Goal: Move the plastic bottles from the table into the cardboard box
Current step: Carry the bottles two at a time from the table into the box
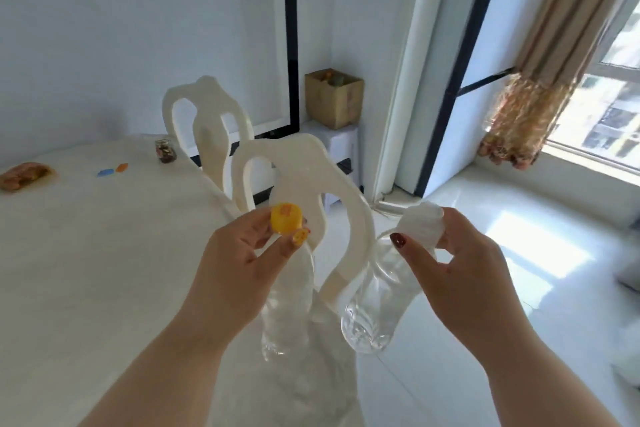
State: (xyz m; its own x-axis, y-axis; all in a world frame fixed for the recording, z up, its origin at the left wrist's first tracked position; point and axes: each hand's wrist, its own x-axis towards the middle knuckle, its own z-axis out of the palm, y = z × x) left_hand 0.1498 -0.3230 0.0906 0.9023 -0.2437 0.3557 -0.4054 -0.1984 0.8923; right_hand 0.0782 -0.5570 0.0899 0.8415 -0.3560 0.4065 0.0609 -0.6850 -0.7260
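Note:
My left hand pinches a clear plastic bottle by its yellow cap, and the bottle hangs down below the hand. My right hand grips a second clear bottle at its white-capped top; it also hangs down, tilted left. Both bottles are held in the air beside the table edge. The cardboard box stands far ahead on a white stool, open at the top, with something inside it.
A white-covered table fills the left, with a small jar, a snack bag and small blue and orange bits. Two cream chairs stand between me and the box. Window and curtain are at right.

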